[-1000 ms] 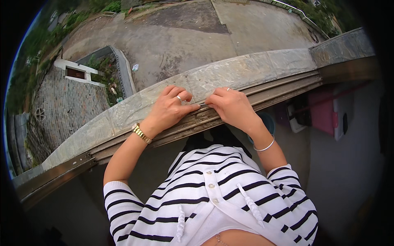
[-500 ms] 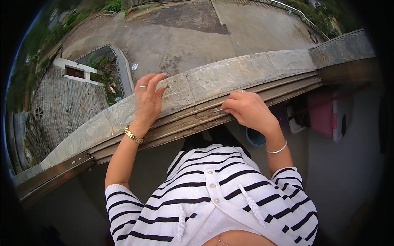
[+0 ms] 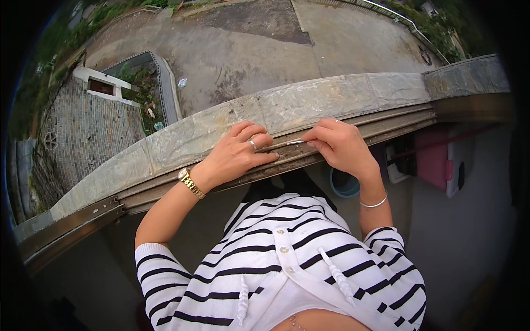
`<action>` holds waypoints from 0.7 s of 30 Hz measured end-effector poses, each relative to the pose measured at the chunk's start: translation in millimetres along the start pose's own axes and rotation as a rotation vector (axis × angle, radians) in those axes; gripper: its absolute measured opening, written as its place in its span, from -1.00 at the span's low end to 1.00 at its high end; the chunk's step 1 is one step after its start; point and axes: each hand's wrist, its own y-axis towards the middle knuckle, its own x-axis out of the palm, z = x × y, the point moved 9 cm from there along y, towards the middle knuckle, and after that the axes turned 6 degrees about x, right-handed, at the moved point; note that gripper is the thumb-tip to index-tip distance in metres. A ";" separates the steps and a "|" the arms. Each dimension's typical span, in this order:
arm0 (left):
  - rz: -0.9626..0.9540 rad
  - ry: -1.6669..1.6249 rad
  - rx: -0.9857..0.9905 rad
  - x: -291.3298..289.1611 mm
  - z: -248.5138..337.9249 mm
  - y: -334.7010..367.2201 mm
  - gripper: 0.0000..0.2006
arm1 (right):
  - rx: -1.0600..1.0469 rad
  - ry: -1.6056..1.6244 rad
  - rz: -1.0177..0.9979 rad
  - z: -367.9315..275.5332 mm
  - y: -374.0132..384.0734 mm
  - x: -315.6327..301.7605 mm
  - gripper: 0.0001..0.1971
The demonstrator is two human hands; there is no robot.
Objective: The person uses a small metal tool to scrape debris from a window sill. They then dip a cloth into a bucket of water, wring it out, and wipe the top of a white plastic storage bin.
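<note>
Rod (image 3: 287, 144): thin, pale metal, lies along the window track (image 3: 353, 129), between both hands, w/ its right end at the right hand's fingertips.

Right hand (image 3: 341, 148): fingers curled, thumb and forefinger pinched on the rod's right end. Ring on one finger; thin silver bangle (image 3: 374, 202) on the wrist.

Left hand (image 3: 238, 154): laid palm down on the track and the sill's inner edge, fingers loosely bent, tips touching the rod's left part from above. Not closed round it, more pressing on it. Silver ring (image 3: 253, 145) on one finger, gold watch (image 3: 191, 182) on the wrist.

Sill (image 3: 309, 102): broad grey stone, mottled, curving across the frame from lower left to upper right. Track runs just under it, brown metal w/ several grooves, dirty-looking.

Person's top: white w/ black stripes, buttons and drawcords down the front, fills the lower middle.

Below the sill, inside: blue bucket (image 3: 343, 185) just under the right forearm; pink panel (image 3: 433, 163) further right by the wall, w/ dark bits beside it, too unclear to name.

Outside, far below: concrete yard (image 3: 265, 49), walled plant bed (image 3: 146, 88) at left, tiled roof (image 3: 88, 129) beside it, greenery along the upper edges.
</note>
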 end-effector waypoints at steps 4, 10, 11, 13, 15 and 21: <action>-0.024 -0.139 0.003 7.3 -11.7 7.2 -0.78 | 0.038 0.037 0.059 5.4 -5.6 -4.6 -0.88; -0.048 -0.142 0.037 18.2 -10.6 8.8 -0.87 | 0.062 0.060 0.108 8.1 -4.6 -2.3 -0.92; -0.043 -0.151 0.044 19.7 -10.6 9.4 -0.87 | 0.059 0.064 0.118 8.1 -3.8 -3.3 -0.92; -0.032 -0.169 0.056 20.6 -10.0 11.3 -0.87 | 0.065 0.061 0.121 8.1 -2.6 -4.1 -0.92; -0.063 -0.155 0.084 21.2 -8.1 12.8 -0.84 | 0.053 0.040 0.117 4.7 -1.8 -4.3 -0.92; 0.445 0.127 -0.515 -53.5 -84.1 -43.0 -0.73 | 0.045 -0.055 0.066 -2.5 -12.9 -1.1 -0.92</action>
